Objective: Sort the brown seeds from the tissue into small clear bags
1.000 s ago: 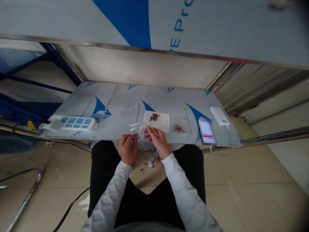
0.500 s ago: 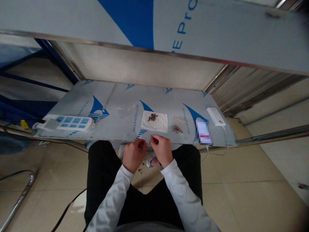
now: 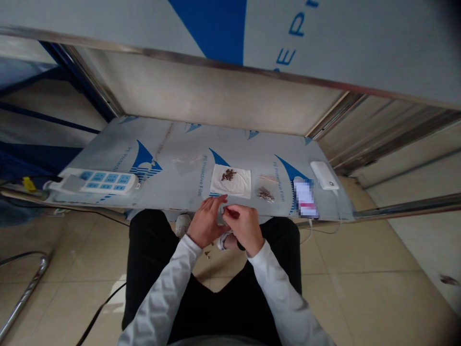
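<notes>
Both hands are held close together over my lap, at the front edge of the shelf. My left hand (image 3: pixel 208 222) is open, its fingers stretched out toward the right hand and the thumb apart below. The fingers of my right hand (image 3: pixel 245 226) are pinched together; whatever they hold is too small to make out. Just beyond the hands lies a white cloth (image 3: pixel 237 188) with a small pile of brown metal pieces (image 3: pixel 228 175) on it. To its right sits a second pile of thin, shiny metal pieces (image 3: pixel 265 194), apparently on clear plastic.
A power strip (image 3: pixel 108 182) lies at the left of the film-covered shelf (image 3: pixel 169 178). At the right are a phone (image 3: pixel 305 199) and a white power bank (image 3: pixel 324 175) with cables. An upper shelf (image 3: pixel 144 29) overhangs the back. Small pieces (image 3: pixel 207 254) lie on the floor.
My left hand has gone from curled fingers to stretched-out ones and moved nearer the right hand. The right hand stays pinched, a little lower. The view has shifted slightly.
</notes>
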Demonstrator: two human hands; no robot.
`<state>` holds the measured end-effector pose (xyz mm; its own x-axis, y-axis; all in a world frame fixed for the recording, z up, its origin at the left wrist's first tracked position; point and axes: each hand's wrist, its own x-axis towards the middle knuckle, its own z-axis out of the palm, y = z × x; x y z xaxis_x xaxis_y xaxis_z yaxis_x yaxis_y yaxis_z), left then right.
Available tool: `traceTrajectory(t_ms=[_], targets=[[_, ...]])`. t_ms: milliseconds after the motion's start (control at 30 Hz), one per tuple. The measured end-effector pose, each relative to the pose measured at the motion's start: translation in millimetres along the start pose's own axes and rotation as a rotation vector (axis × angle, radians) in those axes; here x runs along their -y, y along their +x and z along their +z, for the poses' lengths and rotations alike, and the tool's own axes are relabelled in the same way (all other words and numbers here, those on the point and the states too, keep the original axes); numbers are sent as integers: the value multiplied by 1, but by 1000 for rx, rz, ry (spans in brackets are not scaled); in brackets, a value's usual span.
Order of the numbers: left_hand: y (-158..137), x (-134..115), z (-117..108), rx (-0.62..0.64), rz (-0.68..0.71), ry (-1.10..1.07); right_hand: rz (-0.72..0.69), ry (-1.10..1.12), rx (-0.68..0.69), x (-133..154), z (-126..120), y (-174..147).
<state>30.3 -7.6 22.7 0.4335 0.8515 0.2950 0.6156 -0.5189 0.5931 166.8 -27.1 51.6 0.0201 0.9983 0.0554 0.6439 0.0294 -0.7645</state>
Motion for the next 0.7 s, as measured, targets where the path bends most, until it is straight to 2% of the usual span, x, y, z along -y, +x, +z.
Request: traceTrajectory(t_ms=[133,267,367,467,700], targets=[[1,7,6,-157,-104,-68,-74,31,-6,-5,-4,16],[-9,13,2,-290,-253,-120,-131,-28,-108,-42,-2,70],[-15,14,2,-280,-319,-146,-175,-265,11,-71,8,118],[-19,15,5,-258,-330,-155,-239,-461,171,-84,21,149],[-23,22,17,-153,-302,-206,-184,-576,198,-89,37,155]])
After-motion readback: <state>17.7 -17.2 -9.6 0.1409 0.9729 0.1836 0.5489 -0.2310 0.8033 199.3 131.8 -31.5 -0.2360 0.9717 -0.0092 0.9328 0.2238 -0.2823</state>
